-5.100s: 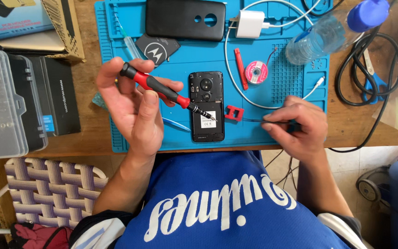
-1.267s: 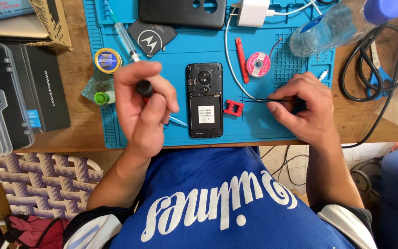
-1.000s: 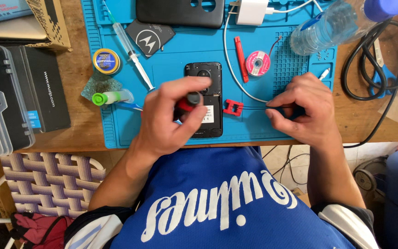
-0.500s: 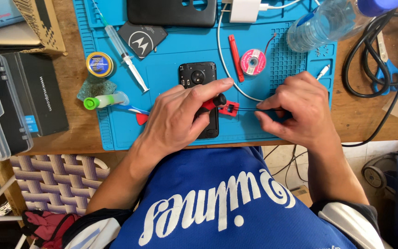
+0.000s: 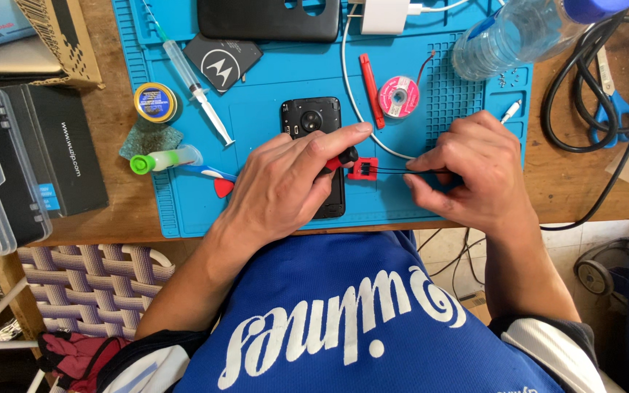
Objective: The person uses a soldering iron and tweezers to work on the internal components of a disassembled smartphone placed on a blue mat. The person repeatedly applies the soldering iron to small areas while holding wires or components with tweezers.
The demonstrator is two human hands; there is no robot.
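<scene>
The left hand (image 5: 282, 182) now lies flat over the lower half of the opened smartphone (image 5: 312, 124), which sits at the middle of the blue silicone work mat (image 5: 271, 80) near the desk's (image 5: 562, 182) front edge; five seconds ago that hand was raised clear of the phone, its grip closed on a red-and-black screwdriver (image 5: 338, 160), of which only a short red and black stub now shows under the outstretched forefinger; the grip is pressed down on that tool, though the fingers hide how. The right hand (image 5: 467, 171), little moved, pinches thin black tweezers (image 5: 391, 170), whose tips meet a small red clip (image 5: 363, 168) just beside the phone's right edge; the tweezers' rear is buried in the fist. Toward the mat's back edge lie a matte black phone cover (image 5: 267, 18), cut off by the frame, a clear plastic syringe (image 5: 191, 80) and a round pink solder-wick spool (image 5: 398, 96).
</scene>
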